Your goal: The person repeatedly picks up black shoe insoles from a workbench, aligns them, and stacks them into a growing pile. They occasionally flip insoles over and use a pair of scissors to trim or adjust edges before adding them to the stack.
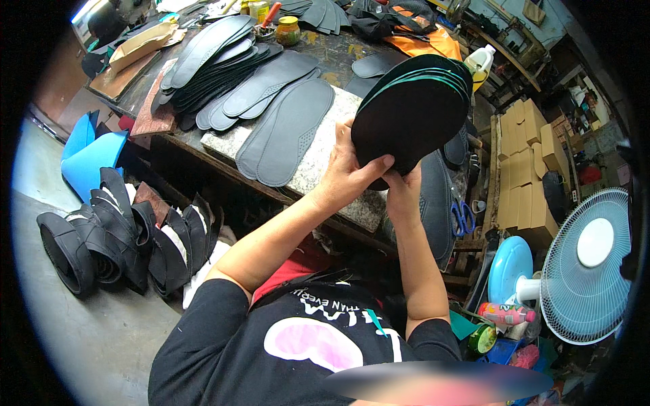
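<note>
Gripping the stack (412, 125) from both sides, here are the two hands at work: the left hand (347, 169) clasps its left edge, thumb pressed over the near face, and the right hand (404, 193) pinches the lower end. And where is it? Up in front of the person, over the right part of the pale slab (319, 157) on the bench (337, 51). Look at the aim: broad rounded end up and away, leaning right, narrower end down by the thumbs, the long axis running between them, strongly foreshortened. And the look of it! Near face flat, matte, deep black; several thin layers, slightly fanned, show teal edges along the top and upper right rim. Just left, grey insoles (288, 139) overlap on the slab; blue-handled scissors (463, 218) sit off to the right.
</note>
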`<state>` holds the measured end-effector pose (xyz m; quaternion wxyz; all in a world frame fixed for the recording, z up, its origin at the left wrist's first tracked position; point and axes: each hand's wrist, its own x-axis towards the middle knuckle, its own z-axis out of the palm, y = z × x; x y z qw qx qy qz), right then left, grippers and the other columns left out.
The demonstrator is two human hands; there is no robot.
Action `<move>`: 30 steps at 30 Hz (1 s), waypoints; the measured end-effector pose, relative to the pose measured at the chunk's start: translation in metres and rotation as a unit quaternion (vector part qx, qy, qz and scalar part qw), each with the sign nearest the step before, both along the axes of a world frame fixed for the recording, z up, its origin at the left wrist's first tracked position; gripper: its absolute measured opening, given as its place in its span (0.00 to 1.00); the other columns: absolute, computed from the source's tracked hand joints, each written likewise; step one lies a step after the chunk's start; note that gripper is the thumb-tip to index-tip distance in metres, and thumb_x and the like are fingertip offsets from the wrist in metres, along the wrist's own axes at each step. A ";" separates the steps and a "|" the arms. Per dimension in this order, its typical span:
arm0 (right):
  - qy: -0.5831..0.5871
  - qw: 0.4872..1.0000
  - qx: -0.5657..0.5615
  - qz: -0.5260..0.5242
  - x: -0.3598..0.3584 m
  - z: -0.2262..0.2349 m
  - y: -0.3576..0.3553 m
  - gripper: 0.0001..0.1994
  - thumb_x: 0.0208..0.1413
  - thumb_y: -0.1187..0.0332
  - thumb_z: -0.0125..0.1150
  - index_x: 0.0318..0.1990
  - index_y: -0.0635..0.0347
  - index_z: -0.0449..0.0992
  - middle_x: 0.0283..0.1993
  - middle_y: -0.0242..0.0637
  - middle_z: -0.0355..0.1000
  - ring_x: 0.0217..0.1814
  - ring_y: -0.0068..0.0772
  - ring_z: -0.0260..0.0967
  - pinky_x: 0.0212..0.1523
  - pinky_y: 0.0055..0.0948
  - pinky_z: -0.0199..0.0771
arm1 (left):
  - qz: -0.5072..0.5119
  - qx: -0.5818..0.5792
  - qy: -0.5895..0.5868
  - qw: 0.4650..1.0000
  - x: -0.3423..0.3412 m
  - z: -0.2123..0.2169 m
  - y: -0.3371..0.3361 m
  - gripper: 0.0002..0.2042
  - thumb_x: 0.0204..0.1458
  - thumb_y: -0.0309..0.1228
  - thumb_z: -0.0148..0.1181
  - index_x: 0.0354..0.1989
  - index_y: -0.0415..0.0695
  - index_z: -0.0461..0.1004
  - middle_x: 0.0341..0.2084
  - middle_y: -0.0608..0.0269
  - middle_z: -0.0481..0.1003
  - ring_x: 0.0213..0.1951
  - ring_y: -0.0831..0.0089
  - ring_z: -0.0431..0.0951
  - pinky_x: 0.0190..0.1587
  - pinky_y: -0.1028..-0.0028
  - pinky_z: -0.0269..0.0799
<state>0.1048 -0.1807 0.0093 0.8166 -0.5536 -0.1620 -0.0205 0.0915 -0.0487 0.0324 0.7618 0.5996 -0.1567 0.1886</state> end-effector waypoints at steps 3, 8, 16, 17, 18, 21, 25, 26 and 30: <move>-0.037 0.999 0.006 -0.007 0.000 -0.005 -0.001 0.35 0.46 0.83 0.55 0.64 0.60 0.52 0.56 0.38 0.63 0.55 0.29 0.66 0.55 0.29 0.72 | 0.009 0.070 -0.027 0.997 -0.001 -0.006 0.005 0.29 0.51 0.30 0.62 0.57 0.37 0.53 0.46 0.48 0.66 0.51 0.59 0.69 0.55 0.64 0.63; 0.032 0.996 -0.071 -0.041 -0.003 -0.009 0.001 0.38 0.46 0.80 0.57 0.66 0.60 0.49 0.57 0.40 0.61 0.56 0.30 0.64 0.56 0.30 0.71 | 0.006 0.240 0.071 0.968 -0.006 -0.017 0.010 0.31 0.58 0.30 0.53 0.64 0.36 0.44 0.57 0.38 0.61 0.61 0.51 0.60 0.60 0.64 0.56; -0.230 0.784 -0.497 -0.291 -0.010 -0.002 0.000 0.47 0.42 0.73 0.68 0.69 0.60 0.47 0.68 0.52 0.49 0.69 0.54 0.47 0.67 0.44 0.50 | 0.141 0.507 0.089 0.846 0.003 -0.029 0.039 0.27 0.50 0.37 0.60 0.52 0.29 0.63 0.47 0.39 0.68 0.50 0.43 0.69 0.52 0.58 0.68; -0.219 0.791 -0.517 -0.242 -0.013 -0.002 0.001 0.44 0.42 0.74 0.68 0.68 0.59 0.51 0.68 0.51 0.49 0.69 0.54 0.46 0.67 0.44 0.50 | 0.171 0.530 0.081 0.827 0.002 -0.028 0.041 0.25 0.48 0.41 0.62 0.48 0.35 0.67 0.44 0.45 0.68 0.46 0.47 0.70 0.48 0.59 0.70; -0.179 0.800 -0.537 -0.197 -0.015 -0.002 0.001 0.41 0.41 0.74 0.67 0.66 0.58 0.56 0.68 0.50 0.50 0.69 0.54 0.46 0.67 0.45 0.50 | 0.216 0.533 0.070 0.815 0.002 -0.028 0.047 0.24 0.48 0.41 0.63 0.48 0.37 0.68 0.43 0.46 0.68 0.46 0.49 0.70 0.47 0.59 0.71; -0.196 0.792 -0.547 -0.187 -0.023 -0.002 0.002 0.32 0.43 0.74 0.66 0.60 0.58 0.65 0.67 0.48 0.52 0.70 0.52 0.46 0.67 0.45 0.50 | 0.331 0.592 0.086 0.730 0.010 -0.022 0.076 0.20 0.47 0.43 0.64 0.44 0.45 0.72 0.40 0.53 0.69 0.44 0.55 0.69 0.43 0.59 0.72; -0.210 0.812 -0.508 -0.196 -0.032 0.004 0.001 0.24 0.44 0.75 0.64 0.53 0.58 0.72 0.65 0.47 0.57 0.68 0.50 0.49 0.67 0.43 0.51 | 0.388 0.621 0.201 0.650 0.008 -0.025 0.124 0.34 0.39 0.46 0.70 0.53 0.38 0.66 0.40 0.49 0.70 0.46 0.54 0.70 0.49 0.60 0.69; -0.209 0.817 -0.504 -0.185 -0.033 0.005 0.003 0.23 0.45 0.74 0.64 0.53 0.58 0.73 0.64 0.46 0.58 0.68 0.50 0.50 0.66 0.43 0.51 | 0.368 0.606 0.215 0.671 0.007 -0.028 0.130 0.36 0.38 0.46 0.71 0.54 0.37 0.65 0.41 0.47 0.70 0.47 0.53 0.70 0.49 0.61 0.69; -0.218 0.836 -0.479 -0.156 -0.036 0.010 0.010 0.19 0.47 0.73 0.63 0.50 0.59 0.75 0.60 0.45 0.63 0.64 0.48 0.56 0.65 0.42 0.53 | 0.333 0.499 0.166 0.783 0.001 -0.036 0.138 0.38 0.38 0.38 0.72 0.57 0.35 0.63 0.43 0.43 0.71 0.48 0.54 0.72 0.50 0.63 0.69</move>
